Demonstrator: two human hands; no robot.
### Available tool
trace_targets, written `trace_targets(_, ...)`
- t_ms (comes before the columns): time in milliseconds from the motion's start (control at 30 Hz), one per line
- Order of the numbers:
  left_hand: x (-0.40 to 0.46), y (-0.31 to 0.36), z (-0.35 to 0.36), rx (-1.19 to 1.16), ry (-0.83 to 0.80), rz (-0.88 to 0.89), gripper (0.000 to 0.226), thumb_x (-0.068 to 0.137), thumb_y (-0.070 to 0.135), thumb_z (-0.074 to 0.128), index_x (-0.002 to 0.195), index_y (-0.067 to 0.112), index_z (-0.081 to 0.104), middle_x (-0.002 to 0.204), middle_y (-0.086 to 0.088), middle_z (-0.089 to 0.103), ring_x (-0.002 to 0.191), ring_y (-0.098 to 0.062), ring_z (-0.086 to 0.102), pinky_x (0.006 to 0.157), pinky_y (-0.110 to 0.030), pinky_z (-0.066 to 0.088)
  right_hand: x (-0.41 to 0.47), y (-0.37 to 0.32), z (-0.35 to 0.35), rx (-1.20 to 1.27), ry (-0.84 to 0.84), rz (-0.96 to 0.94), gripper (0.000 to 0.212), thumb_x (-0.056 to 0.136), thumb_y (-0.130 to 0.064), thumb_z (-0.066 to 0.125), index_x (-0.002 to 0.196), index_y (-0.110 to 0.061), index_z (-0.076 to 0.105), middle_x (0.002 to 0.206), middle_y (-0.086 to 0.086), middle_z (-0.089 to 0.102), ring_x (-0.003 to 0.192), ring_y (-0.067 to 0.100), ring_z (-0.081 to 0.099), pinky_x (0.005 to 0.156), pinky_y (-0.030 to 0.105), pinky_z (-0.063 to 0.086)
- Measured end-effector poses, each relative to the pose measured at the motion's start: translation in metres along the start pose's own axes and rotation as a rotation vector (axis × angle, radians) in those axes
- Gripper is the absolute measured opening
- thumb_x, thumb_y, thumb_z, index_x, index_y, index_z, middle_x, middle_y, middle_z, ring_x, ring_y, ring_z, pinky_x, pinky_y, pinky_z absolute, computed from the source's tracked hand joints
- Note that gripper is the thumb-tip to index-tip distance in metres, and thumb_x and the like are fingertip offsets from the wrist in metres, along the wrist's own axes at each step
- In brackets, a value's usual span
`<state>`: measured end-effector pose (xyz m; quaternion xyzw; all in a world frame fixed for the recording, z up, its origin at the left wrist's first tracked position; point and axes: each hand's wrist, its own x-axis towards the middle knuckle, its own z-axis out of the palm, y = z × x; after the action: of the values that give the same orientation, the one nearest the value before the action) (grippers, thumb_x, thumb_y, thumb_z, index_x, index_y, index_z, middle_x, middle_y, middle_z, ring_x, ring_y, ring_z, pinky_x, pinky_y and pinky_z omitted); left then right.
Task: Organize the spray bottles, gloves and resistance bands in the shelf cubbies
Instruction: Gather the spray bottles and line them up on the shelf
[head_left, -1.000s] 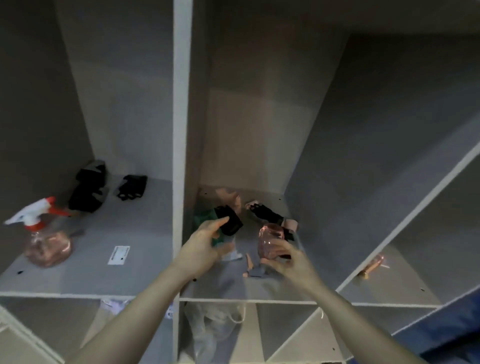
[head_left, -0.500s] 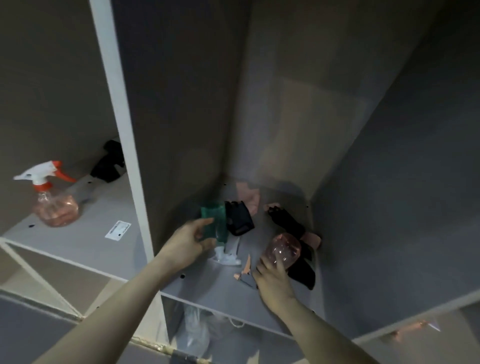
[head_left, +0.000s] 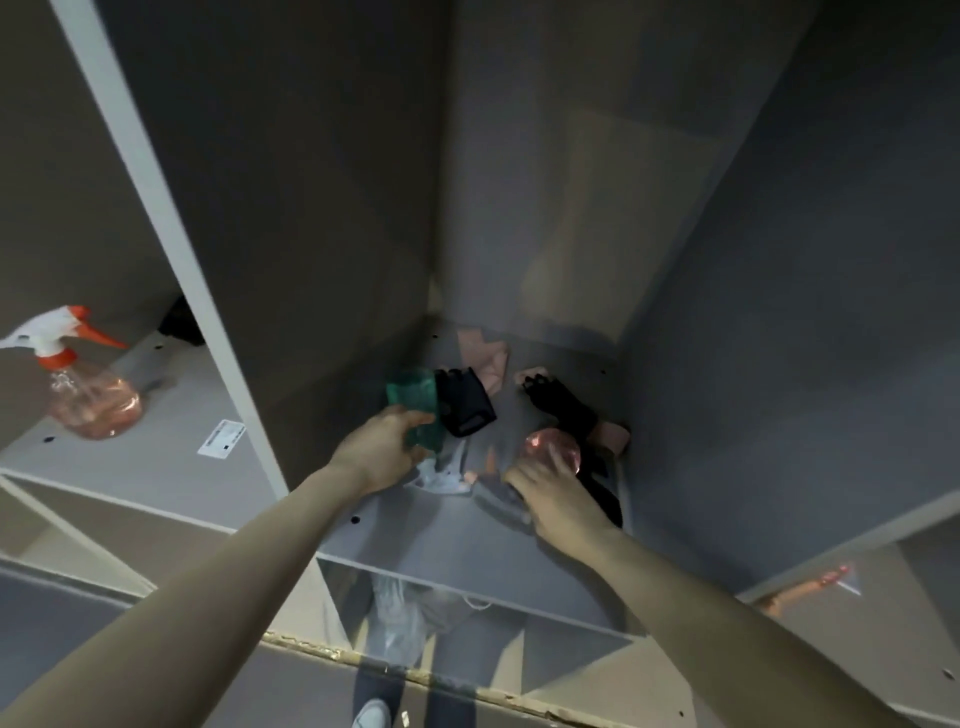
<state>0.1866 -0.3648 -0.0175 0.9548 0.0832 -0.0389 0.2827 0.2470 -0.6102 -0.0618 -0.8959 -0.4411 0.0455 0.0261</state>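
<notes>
Since 1 second ago the left hand has closed its grip on the translucent green spray bottle, the right hand gripping the pink translucent spray bottle, both lying in the middle cubby, likely ready for lifting.

Left-cubby spray bottle: nozzle tip cut off by the frame's left edge. Black glove behind the divider, mostly hidden. Left hand covers the green bottle's lower part. Right hand hides the pink bottle's base. Lower-right cubby item blurred, unidentifiable.
</notes>
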Motion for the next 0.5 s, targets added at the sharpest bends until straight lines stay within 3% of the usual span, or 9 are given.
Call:
trace_targets(67,0.002,-0.001,0.005,0.072,-0.033,0.024,0.054,0.088,0.025,0.060,0.140,0.025,0.044,0.145,-0.005,0.040,0.129,-0.025,0.045,0.102,-0.031,0.039,-0.003,0.002,-0.013,0.355,0.138,0.226,0.040,0.081,0.000,0.056,0.119,-0.013,0.052,0.114,0.007,0.058,0.109,0.026,0.053,0.093,0.037,0.041)
trace_targets(167,0.006,-0.008,0.015,0.126,-0.098,0.047,0.066,0.086,0.024,0.062,0.146,0.028,0.032,0.151,-0.002,0.032,0.135,-0.025,0.038,0.105,-0.033,0.038,-0.012,0.012,-0.021,0.753,0.405,0.509,0.020,0.092,-0.012,0.052,0.112,-0.007,0.050,0.101,0.012,0.062,0.097,0.030,0.060,0.078,0.034,0.043)
trace_targets(267,0.010,-0.017,0.024,0.248,-0.215,0.046,0.075,0.088,0.028,0.060,0.150,0.032,0.018,0.156,0.000,0.023,0.141,-0.026,0.026,0.109,-0.039,0.032,-0.019,0.024,-0.022,0.736,0.396,0.492,0.026,0.096,-0.019,0.046,0.117,-0.003,0.046,0.102,0.013,0.061,0.097,0.031,0.060,0.076,0.032,0.043)
trace_targets(367,0.018,-0.021,0.036,0.489,-0.316,0.068,0.076,0.090,0.026,0.055,0.150,0.036,0.010,0.160,0.006,0.008,0.147,-0.024,0.007,0.114,-0.048,0.017,-0.016,0.019,-0.029,0.719,0.363,0.424,0.029,0.092,-0.014,0.055,0.120,-0.006,0.049,0.108,0.001,0.062,0.100,0.018,0.060,0.075,0.025,0.043)
trace_targets(433,0.026,-0.024,0.044,0.642,-0.326,0.131,0.076,0.089,0.024,0.054,0.149,0.038,0.009,0.161,0.008,-0.002,0.148,-0.023,-0.002,0.116,-0.051,0.005,-0.008,0.014,-0.034,0.664,0.317,0.404,0.029,0.090,-0.018,0.056,0.118,-0.010,0.051,0.105,-0.005,0.063,0.096,0.015,0.061,0.067,0.024,0.043)
trace_targets(500,0.033,-0.027,0.053,0.741,-0.292,0.199,0.071,0.090,0.025,0.053,0.148,0.039,0.015,0.161,0.007,-0.006,0.148,-0.023,-0.008,0.114,-0.057,-0.004,-0.002,0.011,-0.038,0.597,0.286,0.423,0.025,0.091,-0.021,0.052,0.114,-0.009,0.050,0.099,0.001,0.065,0.090,0.021,0.063,0.062,0.027,0.043)
